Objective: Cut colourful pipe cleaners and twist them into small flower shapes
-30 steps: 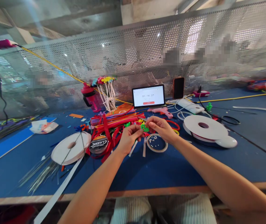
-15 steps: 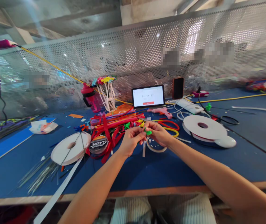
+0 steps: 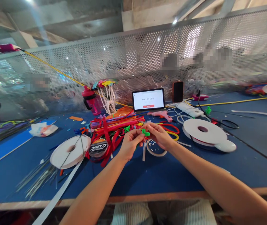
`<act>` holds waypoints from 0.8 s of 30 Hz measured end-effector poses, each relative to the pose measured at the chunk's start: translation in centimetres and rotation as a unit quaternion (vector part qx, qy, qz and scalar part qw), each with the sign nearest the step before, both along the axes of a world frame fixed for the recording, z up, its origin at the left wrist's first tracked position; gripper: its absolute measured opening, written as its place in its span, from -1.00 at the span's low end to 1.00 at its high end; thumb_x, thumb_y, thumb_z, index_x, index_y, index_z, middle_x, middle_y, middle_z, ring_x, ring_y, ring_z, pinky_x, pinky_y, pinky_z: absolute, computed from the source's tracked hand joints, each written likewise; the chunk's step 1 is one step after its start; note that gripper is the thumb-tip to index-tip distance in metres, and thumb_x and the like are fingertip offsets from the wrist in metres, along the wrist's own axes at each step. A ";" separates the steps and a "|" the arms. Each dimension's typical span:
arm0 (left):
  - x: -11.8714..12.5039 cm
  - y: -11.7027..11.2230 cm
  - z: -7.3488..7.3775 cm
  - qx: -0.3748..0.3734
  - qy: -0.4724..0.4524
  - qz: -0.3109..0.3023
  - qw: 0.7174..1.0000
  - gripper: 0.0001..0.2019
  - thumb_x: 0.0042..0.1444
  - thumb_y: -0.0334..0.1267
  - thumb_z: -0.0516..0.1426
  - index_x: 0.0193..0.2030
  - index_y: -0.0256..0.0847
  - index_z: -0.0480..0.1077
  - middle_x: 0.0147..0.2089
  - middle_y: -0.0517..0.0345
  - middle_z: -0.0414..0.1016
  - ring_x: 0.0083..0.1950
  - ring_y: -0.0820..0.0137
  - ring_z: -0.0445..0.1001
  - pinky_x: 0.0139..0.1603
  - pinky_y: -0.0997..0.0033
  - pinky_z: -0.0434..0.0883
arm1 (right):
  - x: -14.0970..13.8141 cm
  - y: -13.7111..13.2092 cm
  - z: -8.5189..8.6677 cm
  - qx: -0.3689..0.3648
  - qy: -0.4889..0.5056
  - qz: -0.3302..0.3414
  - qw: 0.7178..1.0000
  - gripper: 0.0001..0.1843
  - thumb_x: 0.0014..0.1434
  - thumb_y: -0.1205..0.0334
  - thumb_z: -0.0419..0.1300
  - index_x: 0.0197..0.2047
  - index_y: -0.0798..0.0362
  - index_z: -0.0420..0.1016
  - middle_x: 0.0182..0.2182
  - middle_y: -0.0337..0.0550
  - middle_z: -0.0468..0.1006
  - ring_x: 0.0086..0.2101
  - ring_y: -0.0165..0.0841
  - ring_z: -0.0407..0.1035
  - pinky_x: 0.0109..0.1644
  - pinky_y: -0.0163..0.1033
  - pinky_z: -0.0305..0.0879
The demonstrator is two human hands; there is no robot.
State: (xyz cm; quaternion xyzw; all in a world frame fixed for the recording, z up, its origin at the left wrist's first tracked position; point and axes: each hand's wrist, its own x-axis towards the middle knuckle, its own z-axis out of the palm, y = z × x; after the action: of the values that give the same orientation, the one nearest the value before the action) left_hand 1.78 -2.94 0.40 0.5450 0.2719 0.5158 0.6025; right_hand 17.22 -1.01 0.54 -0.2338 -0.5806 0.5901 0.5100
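Observation:
A small green pipe-cleaner flower (image 3: 145, 133) with looped petals is pinched between my two hands above the table. My left hand (image 3: 131, 143) grips it from the left, thumb and fingers closed. From the other side, my right hand (image 3: 158, 135) has its fingertips closed at the flower's edge. Just below my hands lies a roll of tape (image 3: 157, 154) with tiny white beads visible inside its ring. A second green flower (image 3: 127, 128) rests by the bundle of red and orange pipe cleaners (image 3: 114, 122) behind my left hand.
White ribbon spools (image 3: 205, 131) lie right and left. Left of my hands are a black "Classic" tin (image 3: 98, 148) and loose wire stems (image 3: 38, 179). Behind stand a pink bottle (image 3: 91, 100), finished flowers (image 3: 108, 97), a tablet (image 3: 148, 99), a phone (image 3: 178, 91) and a pink glue gun (image 3: 160, 115).
The green flower has turned so more of its petals show, and it has shifted slightly left. My right fingers have lowered around it. The tablet's timer has advanced by one second.

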 end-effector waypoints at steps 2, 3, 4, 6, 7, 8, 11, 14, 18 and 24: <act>0.0 0.1 0.0 -0.002 -0.004 0.015 1.000 -0.80 -0.03 -0.22 0.22 -0.42 -0.29 0.31 -0.55 0.21 0.39 -0.59 0.61 0.24 -0.55 0.55 0.13 | 0.5 0.3 0.3 0.056 -0.033 -0.047 0.997 -0.73 0.07 0.06 0.23 -0.29 0.09 0.40 -0.44 -0.25 0.42 -0.46 -0.50 0.32 -0.37 -0.37 0.31; 0.0 0.2 0.0 -0.004 -0.006 0.022 1.000 -0.80 -0.03 -0.22 0.22 -0.42 -0.29 0.31 -0.55 0.23 0.38 -0.60 0.61 0.24 -0.55 0.56 0.13 | 0.8 0.4 0.4 0.092 -0.061 -0.063 0.992 -0.73 0.01 0.09 0.28 -0.31 0.09 0.42 -0.43 -0.24 0.44 -0.44 -0.49 0.34 -0.35 -0.36 0.31; 0.0 0.2 0.0 -0.006 -0.007 0.029 1.000 -0.80 -0.04 -0.22 0.22 -0.42 -0.29 0.31 -0.55 0.24 0.38 -0.60 0.62 0.24 -0.55 0.57 0.13 | 1.1 0.5 0.5 0.127 -0.093 -0.079 0.984 -0.74 -0.04 0.12 0.32 -0.33 0.10 0.44 -0.42 -0.22 0.46 -0.42 -0.47 0.35 -0.33 -0.34 0.33; -0.1 0.3 0.0 -0.008 -0.005 0.041 0.999 -0.79 -0.06 -0.21 0.23 -0.41 -0.29 0.32 -0.56 0.24 0.38 -0.60 0.62 0.23 -0.56 0.58 0.13 | 1.5 0.7 0.7 0.179 -0.152 -0.108 0.966 -0.75 -0.07 0.14 0.34 -0.35 0.10 0.48 -0.40 -0.17 0.50 -0.39 -0.42 0.39 -0.29 -0.29 0.35; -0.1 0.3 -0.1 -0.008 -0.001 0.044 0.999 -0.79 -0.06 -0.21 0.23 -0.41 -0.29 0.32 -0.57 0.25 0.38 -0.60 0.62 0.23 -0.56 0.58 0.13 | 1.6 0.7 0.7 0.196 -0.172 -0.123 0.958 -0.76 -0.05 0.13 0.32 -0.35 0.10 0.49 -0.40 -0.16 0.51 -0.38 -0.41 0.39 -0.30 -0.28 0.36; -0.1 0.3 -0.1 -0.005 0.003 0.045 0.999 -0.79 -0.06 -0.20 0.23 -0.41 -0.29 0.32 -0.57 0.25 0.37 -0.60 0.61 0.23 -0.56 0.58 0.13 | 1.6 0.7 0.7 0.207 -0.184 -0.134 0.951 -0.77 -0.03 0.12 0.31 -0.34 0.10 0.50 -0.40 -0.15 0.52 -0.39 -0.40 0.40 -0.31 -0.27 0.36; -0.1 0.2 0.0 0.005 0.014 0.040 0.999 -0.78 -0.06 -0.20 0.23 -0.42 -0.29 0.32 -0.57 0.24 0.37 -0.60 0.61 0.24 -0.55 0.58 0.14 | 1.5 0.6 0.6 0.216 -0.198 -0.145 0.945 -0.76 -0.03 0.12 0.30 -0.34 0.11 0.50 -0.42 -0.16 0.52 -0.43 -0.41 0.40 -0.37 -0.29 0.35; -0.1 0.0 0.1 0.012 0.018 0.035 0.999 -0.78 -0.04 -0.20 0.23 -0.42 -0.30 0.32 -0.57 0.23 0.38 -0.59 0.61 0.24 -0.54 0.57 0.15 | 1.3 0.4 0.5 0.209 -0.199 -0.137 0.948 -0.79 0.00 0.12 0.28 -0.39 0.12 0.48 -0.48 -0.19 0.51 -0.51 -0.45 0.36 -0.44 -0.33 0.31; -0.2 0.1 0.1 0.017 0.026 0.031 0.999 -0.78 -0.04 -0.19 0.23 -0.42 -0.30 0.33 -0.56 0.23 0.38 -0.59 0.61 0.24 -0.54 0.57 0.15 | 1.3 0.3 0.7 0.214 -0.208 -0.135 0.945 -0.79 0.04 0.12 0.25 -0.42 0.12 0.48 -0.50 -0.20 0.50 -0.53 -0.46 0.34 -0.46 -0.34 0.28; -0.1 0.2 0.1 0.023 0.031 0.050 0.998 -0.78 -0.04 -0.16 0.22 -0.38 -0.29 0.36 -0.52 0.21 0.40 -0.54 0.56 0.31 -0.49 0.54 0.23 | 1.3 0.5 0.8 0.172 -0.183 -0.113 0.961 -0.72 0.07 0.07 0.21 -0.25 0.11 0.46 -0.40 -0.19 0.50 -0.45 -0.45 0.36 -0.41 -0.35 0.27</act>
State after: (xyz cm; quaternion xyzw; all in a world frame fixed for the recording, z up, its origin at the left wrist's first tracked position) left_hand 1.67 -2.75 0.51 0.5598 0.3058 0.5344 0.5545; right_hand 18.52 -0.54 1.35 -0.3105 -0.7266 0.3670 0.4908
